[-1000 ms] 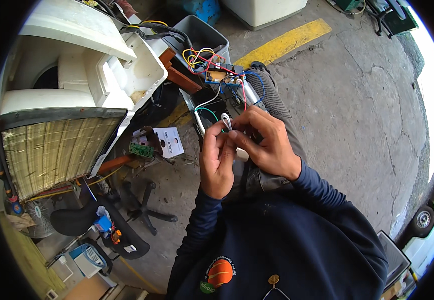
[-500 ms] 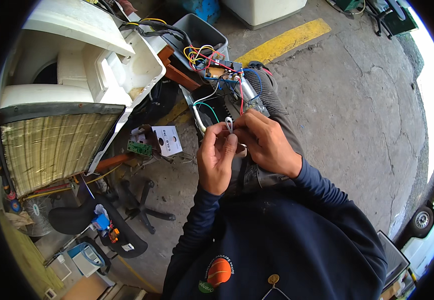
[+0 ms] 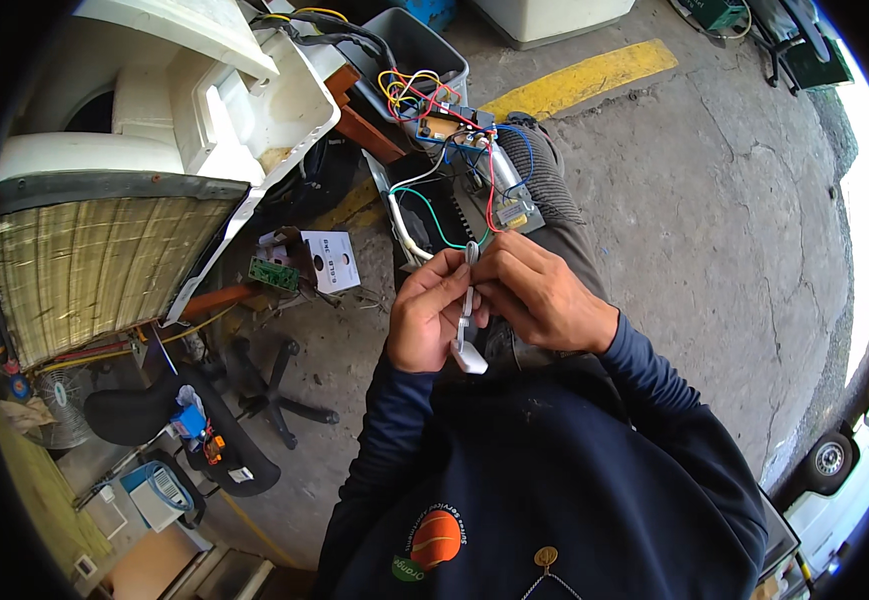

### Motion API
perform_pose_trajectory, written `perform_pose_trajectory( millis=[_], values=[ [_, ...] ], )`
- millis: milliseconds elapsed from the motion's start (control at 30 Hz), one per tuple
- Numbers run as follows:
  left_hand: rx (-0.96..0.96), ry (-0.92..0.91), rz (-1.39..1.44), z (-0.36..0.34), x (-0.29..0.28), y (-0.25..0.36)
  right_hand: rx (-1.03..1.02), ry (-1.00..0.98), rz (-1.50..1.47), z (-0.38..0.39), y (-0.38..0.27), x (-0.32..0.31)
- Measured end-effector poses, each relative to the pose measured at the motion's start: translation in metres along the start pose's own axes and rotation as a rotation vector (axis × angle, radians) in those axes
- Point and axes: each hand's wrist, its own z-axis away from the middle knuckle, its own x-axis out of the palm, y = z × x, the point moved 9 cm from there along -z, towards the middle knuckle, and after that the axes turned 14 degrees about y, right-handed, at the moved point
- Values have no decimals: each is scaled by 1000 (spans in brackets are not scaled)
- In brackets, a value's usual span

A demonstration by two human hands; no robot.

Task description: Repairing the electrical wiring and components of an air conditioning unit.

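My left hand [image 3: 421, 319] is closed around a looped white cable [image 3: 469, 301], with a small white plastic piece [image 3: 469, 360] hanging at its lower end. My right hand [image 3: 546, 301] pinches the same cable from the right, its fingers curled and partly hiding one another. Just beyond my fingers, an open control assembly [image 3: 454, 133] with red, yellow, blue and green wires rests by my leg [image 3: 552, 190]. It includes a silver cylinder [image 3: 497, 179] and a white cable [image 3: 397, 225] running down its left side.
A white appliance casing with fins [image 3: 104, 260] stands at left, beside a white box [image 3: 329, 261] with a green circuit board [image 3: 274, 272]. A black office chair [image 3: 132, 414] lies lower left. A grey bin [image 3: 404, 50] is behind, concrete floor [image 3: 714, 250] and a white van [image 3: 854, 480] at right.
Both hands have shifted slightly, my left down and left. More of the white cable now hangs below the fingers, with the plastic piece dangling lower. The view has moved slightly.
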Motion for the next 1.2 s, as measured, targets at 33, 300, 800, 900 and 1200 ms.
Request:
perform_pose_trajectory(
  millis=[33, 300, 800, 900, 1200],
  values=[
    [-59, -48, 64, 1, 4, -3, -20, 7, 4, 0, -2, -1],
    [331, 88, -212, 9, 24, 23, 487, 201, -176, 21, 41, -29],
    [621, 172, -681, 16, 21, 34, 939, 180, -590, 50, 50, 4],
    [527, 224, -596, 15, 13, 28, 867, 202, -447, 50, 48, 0],
    [-51, 162, -40, 5, -2, -7, -83, 131, 154, 16, -7, -8]
  ],
)
